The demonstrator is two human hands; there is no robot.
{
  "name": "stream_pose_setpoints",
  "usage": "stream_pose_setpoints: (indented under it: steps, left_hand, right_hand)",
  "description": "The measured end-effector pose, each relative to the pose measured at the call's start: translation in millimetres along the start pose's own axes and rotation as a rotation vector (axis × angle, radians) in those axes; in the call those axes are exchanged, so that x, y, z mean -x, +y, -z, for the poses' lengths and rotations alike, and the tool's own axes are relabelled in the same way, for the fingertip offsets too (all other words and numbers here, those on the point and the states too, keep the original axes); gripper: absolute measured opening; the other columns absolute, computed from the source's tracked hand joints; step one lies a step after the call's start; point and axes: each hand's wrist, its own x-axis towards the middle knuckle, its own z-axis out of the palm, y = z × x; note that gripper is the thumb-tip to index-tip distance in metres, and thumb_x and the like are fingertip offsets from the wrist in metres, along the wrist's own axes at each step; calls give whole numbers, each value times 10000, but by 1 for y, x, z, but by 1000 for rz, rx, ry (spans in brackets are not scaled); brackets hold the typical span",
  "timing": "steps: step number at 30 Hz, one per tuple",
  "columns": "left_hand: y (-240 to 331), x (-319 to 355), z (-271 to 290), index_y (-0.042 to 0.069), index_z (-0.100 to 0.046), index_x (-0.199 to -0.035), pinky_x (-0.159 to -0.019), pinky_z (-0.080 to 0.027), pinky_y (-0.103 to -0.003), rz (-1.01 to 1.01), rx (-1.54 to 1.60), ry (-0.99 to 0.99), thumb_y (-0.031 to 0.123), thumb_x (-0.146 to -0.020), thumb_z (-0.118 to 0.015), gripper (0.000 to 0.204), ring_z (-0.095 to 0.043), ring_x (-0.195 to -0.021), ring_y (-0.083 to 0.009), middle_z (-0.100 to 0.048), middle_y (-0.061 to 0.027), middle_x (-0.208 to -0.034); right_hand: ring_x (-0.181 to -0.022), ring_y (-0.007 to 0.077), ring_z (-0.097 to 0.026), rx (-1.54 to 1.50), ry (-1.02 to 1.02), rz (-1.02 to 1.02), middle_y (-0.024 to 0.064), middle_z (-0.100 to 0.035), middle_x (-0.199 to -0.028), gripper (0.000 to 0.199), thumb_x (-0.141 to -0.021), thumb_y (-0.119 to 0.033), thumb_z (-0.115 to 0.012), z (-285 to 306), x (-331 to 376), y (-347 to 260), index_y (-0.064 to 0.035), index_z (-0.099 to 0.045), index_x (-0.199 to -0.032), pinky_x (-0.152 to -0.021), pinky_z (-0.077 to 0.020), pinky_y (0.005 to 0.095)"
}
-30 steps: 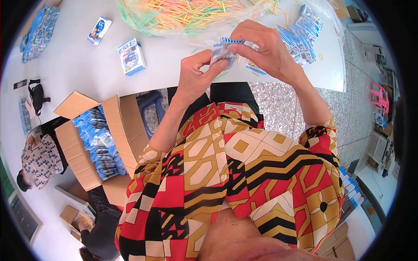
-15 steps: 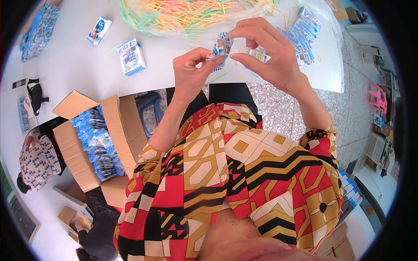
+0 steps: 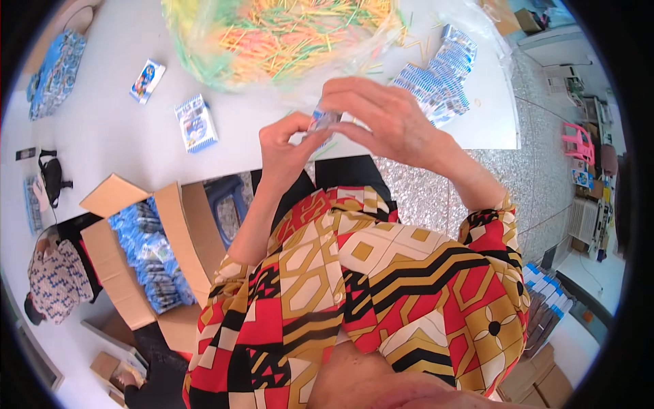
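One speckled floor (image 3: pixel 541 146) extends right of the white table (image 3: pixel 245 126). Right: pink chair (image 3: pixel 579 143) on the floor. Near left: open carton (image 3: pixel 182 238) containing blue packets (image 3: pixel 153 255). Table, far side: clear bag (image 3: pixel 187 51) of coloured sticks (image 3: pixel 300 41); to its right, striped packets (image 3: pixel 441 76). Left hand (image 3: pixel 281 144): pinching the small packet (image 3: pixel 323 123) above the near table area. Right hand (image 3: pixel 385 119): fingers curved at the packet's right side; firm grip cannot be confirmed. Step in hand, as judged: two-handed handling of the packet. Next move appears to call for light fingertip control.
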Motion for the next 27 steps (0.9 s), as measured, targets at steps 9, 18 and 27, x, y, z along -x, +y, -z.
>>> stream_pose_setpoints:
  steps: [9,18,27]
  left_hand:
    - [3,-1,1,4,-646,-779,-551,-418,-217,-68,16,-86,3,-753,-676,40,-532,-606,-58,-615,-15,-677]
    - [-4,-3,0,2,-637,-780,-553,-420,-216,0,3,-16,-11,-753,-666,42,-536,-605,-55,-604,-21,-663]
    - [-1,-4,-4,5,-647,-864,-592,-415,-201,-81,-41,-66,-17,-784,-636,83,-513,-653,-45,-608,0,-711]
  right_hand:
    - [-737,243,-613,-40,-108,-132,57,-572,-954,269,-724,-77,-692,3,2,0,-70,-578,-967,-577,-503,311]
    - [-681,221,-611,-16,-92,-10,45,-583,-843,157,-744,-98,-677,-3,4,4,-52,-595,-870,-554,-491,294]
    - [-650,230,-583,9,-250,-25,60,-567,-759,132,-744,-74,-658,-5,1,3,-45,-538,-790,-511,-454,326]
